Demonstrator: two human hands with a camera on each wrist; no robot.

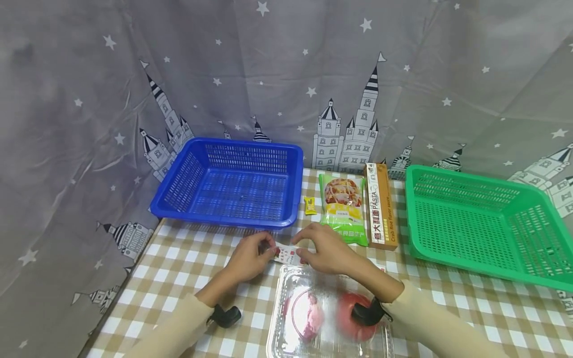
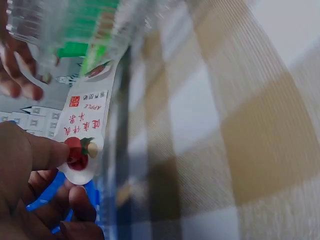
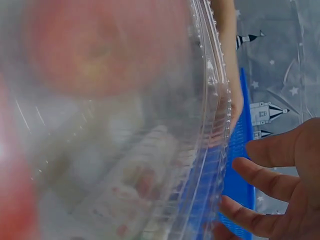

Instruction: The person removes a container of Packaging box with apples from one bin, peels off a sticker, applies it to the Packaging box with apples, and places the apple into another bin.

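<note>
We see a small white paper label printed with red characters and an apple (image 1: pixel 286 255) at the far edge of a clear plastic clamshell box holding red apples (image 1: pixel 329 318). Our left hand (image 1: pixel 251 257) pinches the label's rounded end between thumb and curled fingers (image 2: pixel 75 200). Our right hand (image 1: pixel 323 252) touches its other end; whether those fingers grip it, we cannot tell. Beyond the fingertips sits a blue plastic mesh basket (image 1: pixel 233 180).
</note>
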